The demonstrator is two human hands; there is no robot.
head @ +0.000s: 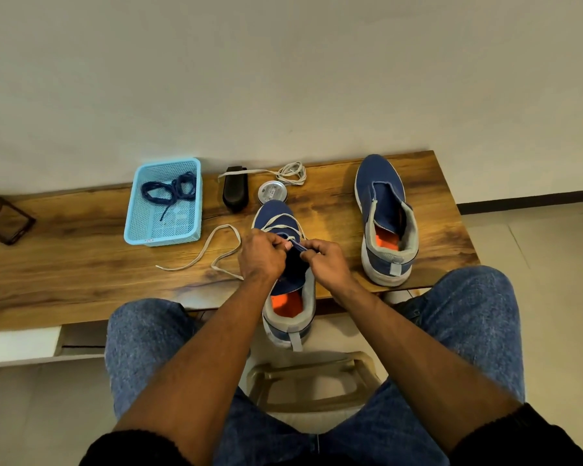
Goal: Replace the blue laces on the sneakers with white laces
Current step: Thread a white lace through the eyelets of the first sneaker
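A blue sneaker [274, 215] lies at the front edge of the wooden table [81, 264], its heel hanging over the edge toward me. A white lace [216, 253] is threaded through its front eyelets and trails in loops to the left. My left hand [261, 252] pinches the lace at the sneaker's eyelets. My right hand [327, 260] grips the sneaker's eyelet flap beside it. A second blue sneaker [384, 216] without laces stands to the right. Another white lace [292, 173] lies coiled at the back. The blue laces [170, 190] lie in a light blue basket [164, 235].
A black shoe brush [235, 191] and a round tin [272, 192] sit behind the near sneaker. A dark brown frame [5, 218] lies at the far left. A plastic stool [313, 381] shows between my knees. The wall rises right behind the table.
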